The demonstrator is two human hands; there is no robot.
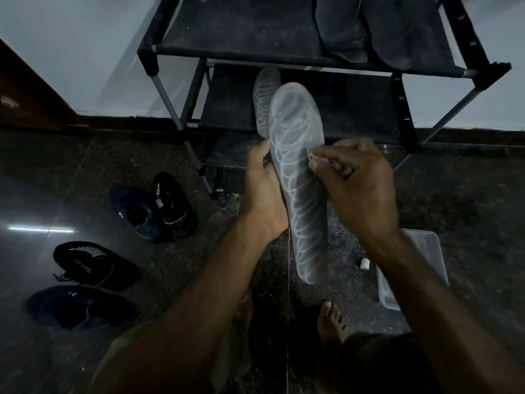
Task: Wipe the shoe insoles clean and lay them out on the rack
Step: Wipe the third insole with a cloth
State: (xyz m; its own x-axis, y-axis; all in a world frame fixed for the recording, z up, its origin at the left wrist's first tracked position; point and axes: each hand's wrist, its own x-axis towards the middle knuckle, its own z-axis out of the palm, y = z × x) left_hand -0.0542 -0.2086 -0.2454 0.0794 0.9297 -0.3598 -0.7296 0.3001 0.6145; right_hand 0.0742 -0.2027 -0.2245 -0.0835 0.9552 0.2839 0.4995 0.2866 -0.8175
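Insole held in both hands before the rack.

A grey insole (298, 177) is gripped by the left hand (262, 194); the right hand (358, 183), fingers curled (contents unclear), is pressed to its edge. Two dark insoles (366, 32) lie on the rack (241, 32); a tub (426, 251) and shoes (153, 206) are on the floor.

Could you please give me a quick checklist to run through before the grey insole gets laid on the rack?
1. Grey insole held firmly: ok, the left hand grips its edge and the right hand pinches the other edge.
2. Insole wiped clean: cannot tell, the light is dim.
3. Free room on the top shelf: ok, its left part is bare.
4. Dark insoles already laid out: ok, two lie at the shelf's right.
5. Second grey insole: not ok, it leans on the lower shelf, not yet laid flat.
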